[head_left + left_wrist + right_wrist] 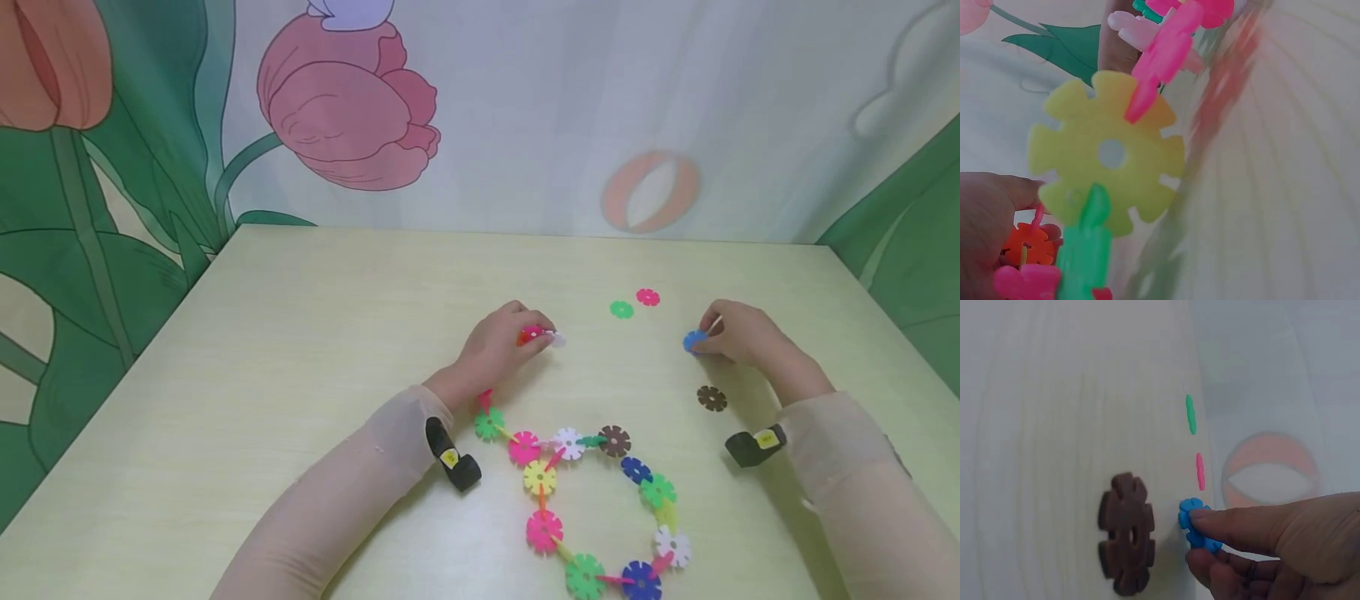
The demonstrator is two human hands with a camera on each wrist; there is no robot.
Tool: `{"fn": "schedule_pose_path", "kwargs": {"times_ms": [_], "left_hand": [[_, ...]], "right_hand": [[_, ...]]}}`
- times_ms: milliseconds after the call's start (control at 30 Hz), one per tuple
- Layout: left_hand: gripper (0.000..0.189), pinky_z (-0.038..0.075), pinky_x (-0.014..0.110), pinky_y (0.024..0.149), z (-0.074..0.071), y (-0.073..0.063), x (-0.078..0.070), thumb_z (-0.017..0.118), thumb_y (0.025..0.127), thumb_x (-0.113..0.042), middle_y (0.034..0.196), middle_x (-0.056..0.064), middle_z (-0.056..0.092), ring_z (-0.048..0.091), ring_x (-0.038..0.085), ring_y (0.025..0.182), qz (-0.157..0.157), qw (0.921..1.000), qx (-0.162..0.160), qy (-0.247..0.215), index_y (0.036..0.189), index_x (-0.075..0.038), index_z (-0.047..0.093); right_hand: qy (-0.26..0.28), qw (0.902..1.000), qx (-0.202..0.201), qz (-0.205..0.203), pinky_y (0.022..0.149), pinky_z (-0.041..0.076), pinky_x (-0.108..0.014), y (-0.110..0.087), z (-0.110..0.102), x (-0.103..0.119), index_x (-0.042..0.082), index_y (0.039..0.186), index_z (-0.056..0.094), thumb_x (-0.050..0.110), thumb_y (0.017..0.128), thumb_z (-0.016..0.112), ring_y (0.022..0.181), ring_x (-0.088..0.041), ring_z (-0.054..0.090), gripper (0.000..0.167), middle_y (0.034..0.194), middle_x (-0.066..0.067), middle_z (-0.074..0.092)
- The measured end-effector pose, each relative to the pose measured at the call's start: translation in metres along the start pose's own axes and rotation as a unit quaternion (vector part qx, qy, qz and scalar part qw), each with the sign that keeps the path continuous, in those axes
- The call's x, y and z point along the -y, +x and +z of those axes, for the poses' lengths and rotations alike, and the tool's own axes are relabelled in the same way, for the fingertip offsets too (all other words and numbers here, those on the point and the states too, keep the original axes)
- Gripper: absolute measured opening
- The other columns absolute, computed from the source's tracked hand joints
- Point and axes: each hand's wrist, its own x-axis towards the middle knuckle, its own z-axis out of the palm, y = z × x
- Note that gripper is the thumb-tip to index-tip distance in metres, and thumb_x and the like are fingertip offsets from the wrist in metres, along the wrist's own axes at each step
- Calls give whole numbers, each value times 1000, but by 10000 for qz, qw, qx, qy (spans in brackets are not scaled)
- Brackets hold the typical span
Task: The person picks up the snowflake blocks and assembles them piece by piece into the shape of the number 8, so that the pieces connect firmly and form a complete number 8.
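My left hand (495, 348) grips several joined snowflake discs, among them a red disc (531, 333) and a white one (556, 338); an orange disc (1038, 250) shows by its fingers in the left wrist view. Below that hand lies a chain of joined snowflake discs, with a pink disc (544, 532) in its looped part. In the left wrist view a yellow disc (1079, 150) looms close, slotted with a green piece (1084, 262). Between thumb and fingers my right hand (742, 335) pinches a blue snowflake disc (1189, 515) at the table surface.
A loose brown disc (712, 398) lies just nearer than the right hand. Farther back, between the hands, are a loose green disc (622, 310) and a loose pink disc (648, 297). Behind the pale table (360, 275) hangs a flower-printed curtain (525, 125).
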Motion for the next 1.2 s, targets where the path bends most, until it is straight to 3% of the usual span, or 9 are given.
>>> {"fn": "schedule_pose_path", "kwargs": {"times_ms": [300, 567, 900, 1200], "left_hand": [[22, 48, 28, 77, 1, -1, -3, 65, 92, -29, 104, 4, 61, 58, 18, 90, 20, 10000, -29, 18, 111, -19, 70], [22, 48, 29, 78, 2, -1, -4, 65, 92, -29, 104, 4, 62, 57, 18, 91, -52, 10000, -40, 19, 111, -19, 70], [24, 49, 32, 84, 4, 0, -4, 65, 92, -29, 107, 5, 62, 58, 19, 97, -124, 9998, -20, -123, 112, -18, 69], [23, 49, 32, 84, 5, 1, -4, 64, 92, -29, 105, 5, 63, 59, 19, 96, -71, 9998, -70, -143, 111, -18, 70]], "right_hand": [[765, 9954, -406, -422, 73, 56, -31, -4, 0, 16, -6, 110, 55, 17, 94, 61, 74, -14, 66, 29, 99, -21, 64], [1532, 9833, -662, -731, 60, 56, -25, -11, 3, 43, -5, 108, 51, 22, 96, 59, 68, -19, 67, 30, 97, -27, 67], [2478, 9547, 441, -1584, 64, 58, -27, -10, 23, 74, -9, 107, 53, 10, 94, 60, 66, -16, 68, 24, 85, -16, 70], [2461, 9475, 991, -1786, 66, 58, -28, -13, 30, 96, -7, 106, 55, 8, 93, 61, 68, -18, 69, 21, 86, -19, 71]]}}
